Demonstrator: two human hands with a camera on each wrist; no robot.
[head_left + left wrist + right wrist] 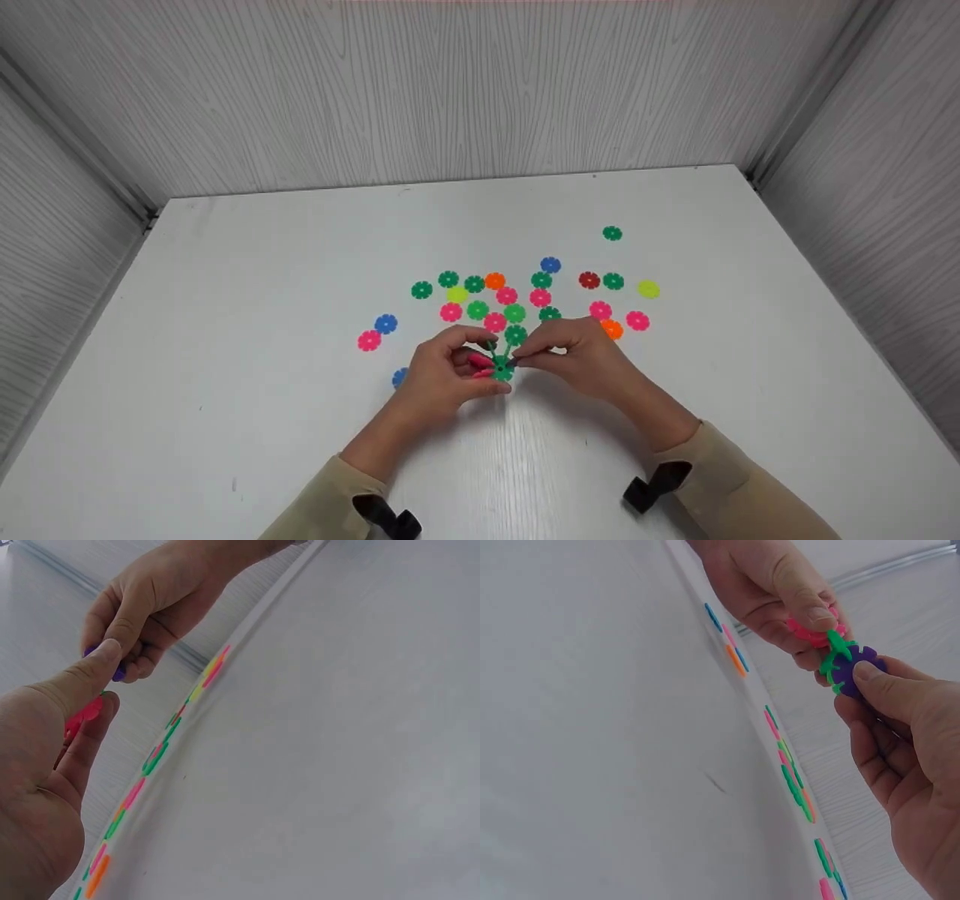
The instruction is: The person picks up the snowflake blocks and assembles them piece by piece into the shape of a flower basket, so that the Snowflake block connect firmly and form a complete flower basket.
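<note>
My left hand (441, 373) grips a small cluster of notched plastic discs above the table. A green disc (501, 370) faces up at its middle, with pink discs (810, 631) slotted in on the left-hand side. More green pieces stand up at its far side, partly hidden by fingers. Between thumb and fingers my right hand (581, 354) pinches a purple disc (851, 676), whose edge meets the green part of the cluster in the right wrist view.
Beyond the hands, many loose discs lie flat on the white table (262, 315), among them a blue disc (550, 265), an orange disc (494, 281), a dark red disc (589, 280) and a yellow disc (649, 289). Wood-grain panels (450, 97) enclose the table.
</note>
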